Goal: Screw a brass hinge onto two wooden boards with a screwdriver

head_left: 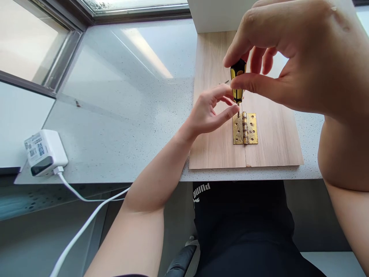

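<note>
My right hand pinches the yellow-and-black handle of a screwdriver between thumb and fingers. The screwdriver stands nearly upright, its tip at the top of the left leaf of a brass hinge. My left hand curls around the lower part of the screwdriver, thumb against the shaft and fingertips partly hidden behind the handle. Opened flat, the hinge lies across the seam between two light wood boards. Its leaves have several holes. Whether a screw sits under the tip is hidden by my thumb.
Just beyond my left hand, a small dark pointed piece lies on the board. A white charger with a white cable is at the left of the speckled countertop. Window frames border the far left; a pale panel rises behind the boards.
</note>
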Demonstrator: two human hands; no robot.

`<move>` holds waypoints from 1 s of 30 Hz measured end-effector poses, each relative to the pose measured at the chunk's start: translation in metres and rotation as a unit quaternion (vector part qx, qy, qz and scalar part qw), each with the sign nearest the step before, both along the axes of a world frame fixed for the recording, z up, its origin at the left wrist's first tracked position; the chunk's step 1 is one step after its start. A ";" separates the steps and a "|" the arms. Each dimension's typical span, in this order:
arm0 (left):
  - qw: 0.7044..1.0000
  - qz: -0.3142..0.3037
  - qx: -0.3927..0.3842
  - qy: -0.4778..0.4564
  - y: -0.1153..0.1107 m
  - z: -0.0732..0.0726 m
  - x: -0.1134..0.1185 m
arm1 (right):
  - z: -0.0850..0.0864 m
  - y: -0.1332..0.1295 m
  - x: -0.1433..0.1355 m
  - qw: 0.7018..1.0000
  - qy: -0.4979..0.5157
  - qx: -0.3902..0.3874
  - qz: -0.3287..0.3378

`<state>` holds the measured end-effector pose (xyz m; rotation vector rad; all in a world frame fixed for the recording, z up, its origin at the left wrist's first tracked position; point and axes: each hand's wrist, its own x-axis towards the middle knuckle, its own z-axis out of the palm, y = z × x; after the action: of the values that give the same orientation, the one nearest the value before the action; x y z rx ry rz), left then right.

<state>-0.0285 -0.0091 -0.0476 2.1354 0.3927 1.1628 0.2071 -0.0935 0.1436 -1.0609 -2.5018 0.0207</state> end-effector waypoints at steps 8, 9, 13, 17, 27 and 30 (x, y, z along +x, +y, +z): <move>0.995 -0.014 0.053 -0.079 0.002 -0.001 0.009 | 0.000 -0.003 -0.012 0.995 -0.047 0.024 -0.084; 0.995 -0.012 0.054 -0.079 0.001 -0.001 0.010 | 0.000 -0.003 -0.012 0.995 -0.051 0.033 -0.084; 0.995 -0.007 0.065 -0.075 0.000 -0.001 0.011 | -0.002 -0.002 -0.011 0.990 -0.087 0.052 -0.093; 0.995 -0.007 0.068 -0.071 -0.001 0.002 0.010 | -0.003 -0.001 -0.004 0.998 -0.055 0.025 -0.029; 0.995 -0.012 0.062 -0.071 -0.004 0.005 0.009 | 0.005 -0.005 0.003 0.999 0.011 0.019 -0.023; 0.995 -0.027 0.061 -0.076 -0.004 0.003 0.009 | 0.002 -0.004 0.001 0.999 -0.024 0.039 -0.029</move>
<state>-0.0190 -0.0130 -0.0446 2.1290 0.1994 1.3381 0.2076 -0.0970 0.1454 -1.1146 -2.4912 -0.1202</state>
